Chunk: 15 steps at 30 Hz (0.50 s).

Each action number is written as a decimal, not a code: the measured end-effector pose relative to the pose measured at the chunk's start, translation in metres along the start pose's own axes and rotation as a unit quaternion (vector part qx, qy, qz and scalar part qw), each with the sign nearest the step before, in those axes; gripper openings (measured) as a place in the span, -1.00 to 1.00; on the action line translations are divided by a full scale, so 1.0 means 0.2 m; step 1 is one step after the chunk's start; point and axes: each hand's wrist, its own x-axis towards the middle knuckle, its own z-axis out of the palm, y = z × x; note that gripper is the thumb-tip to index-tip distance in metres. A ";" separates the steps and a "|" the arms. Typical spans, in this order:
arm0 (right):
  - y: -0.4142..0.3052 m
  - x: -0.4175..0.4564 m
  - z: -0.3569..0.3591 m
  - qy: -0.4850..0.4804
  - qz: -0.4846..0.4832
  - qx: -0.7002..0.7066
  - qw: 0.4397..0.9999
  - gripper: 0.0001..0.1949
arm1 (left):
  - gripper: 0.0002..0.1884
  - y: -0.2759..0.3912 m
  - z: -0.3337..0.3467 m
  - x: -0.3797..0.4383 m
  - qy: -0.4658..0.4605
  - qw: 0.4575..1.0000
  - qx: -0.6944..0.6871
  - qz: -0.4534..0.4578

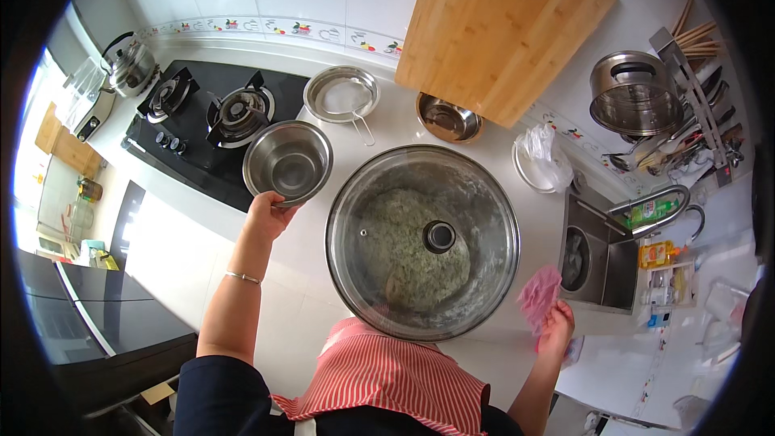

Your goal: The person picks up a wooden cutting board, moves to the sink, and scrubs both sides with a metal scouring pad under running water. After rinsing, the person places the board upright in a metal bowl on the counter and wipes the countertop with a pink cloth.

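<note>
My left hand [273, 213] grips the near rim of a stainless steel bowl [289, 160], whose inside looks bare apart from reflections. In my right hand [557, 322] is a crumpled pink cloth [540, 298], held out to the right of the counter's front. Between my hands stands a large round vessel under a glass lid [418, 194] with a black knob [439, 237]. Through the glass I see a pale, green-flecked mass like dough [412, 260], with whitish smears around it. Behind the lid sits a metal bowl with a wire-handled sieve [344, 94] in it.
A black gas hob [206, 157] lies left, with a kettle [130, 69] beyond. A wooden cutting board [502, 30] leans at the back beside a small steel bowl [448, 118]. Right are a plastic bag [548, 157], a sink [617, 269] with a tap [672, 194], and a hanging pot [636, 94].
</note>
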 end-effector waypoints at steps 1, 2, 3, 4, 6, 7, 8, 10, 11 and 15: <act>0.01 0.01 -0.01 -0.001 -0.002 0.000 1.000 -0.80 | -0.74 0.01 0.00 -0.01 0.010 1.000 -0.003 0.002; 0.02 0.01 -0.02 -0.002 -0.003 0.000 1.000 -0.79 | -0.70 0.03 -0.03 0.00 0.003 1.000 -0.011 -0.001; 0.02 0.01 -0.02 0.000 -0.004 -0.004 1.000 -0.79 | -0.68 0.03 -0.04 -0.01 0.002 1.000 -0.012 0.004; 0.02 0.00 -0.02 0.000 -0.005 -0.007 1.000 -0.79 | -0.65 0.04 -0.05 -0.02 0.001 1.000 -0.012 0.009; 0.02 -0.01 -0.02 0.009 -0.001 -0.013 1.000 -0.79 | -0.58 0.07 -0.07 -0.04 0.001 1.000 -0.014 0.023; 0.02 0.00 -0.03 0.017 0.004 -0.016 1.000 -0.78 | -0.58 0.08 -0.08 -0.06 0.007 1.000 -0.014 0.025; 0.03 0.00 -0.05 0.023 0.010 -0.020 0.999 -0.78 | -0.58 0.08 -0.07 -0.07 0.013 0.999 -0.015 0.027; 0.06 0.04 -0.11 0.004 0.011 -0.019 1.000 -0.76 | -0.58 0.09 -0.08 -0.09 0.001 0.999 -0.010 0.031; 0.07 0.05 -0.12 -0.008 0.011 -0.018 1.000 -0.76 | -0.58 0.09 -0.09 -0.09 0.013 0.999 -0.026 0.036; 0.07 0.02 -0.07 0.019 0.020 -0.029 0.999 -0.75 | -0.59 0.11 -0.09 -0.13 0.040 0.998 -0.037 0.038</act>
